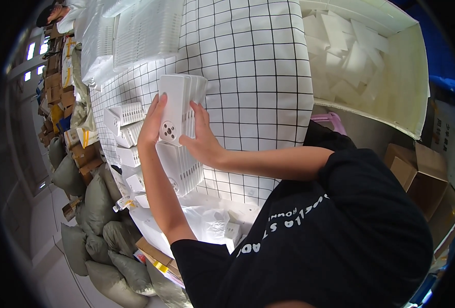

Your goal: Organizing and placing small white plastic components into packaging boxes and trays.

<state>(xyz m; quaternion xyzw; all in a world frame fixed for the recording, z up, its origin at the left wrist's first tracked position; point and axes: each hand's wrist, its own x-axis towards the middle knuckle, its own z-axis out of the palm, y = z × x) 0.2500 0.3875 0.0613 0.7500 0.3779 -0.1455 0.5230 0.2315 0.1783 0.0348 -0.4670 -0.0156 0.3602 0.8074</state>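
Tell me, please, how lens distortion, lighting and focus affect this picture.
Head view: dark corners surround the image, and the checked tablecloth's lines bend; head view: windows at far left are blown out to white; head view: white cases between the left hand and right hand look fairly clear, while white pieces in the upper-right box look hazy.

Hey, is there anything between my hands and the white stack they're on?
Nothing visible: the left hand meets the white stack at its left edge, the right hand at its right.
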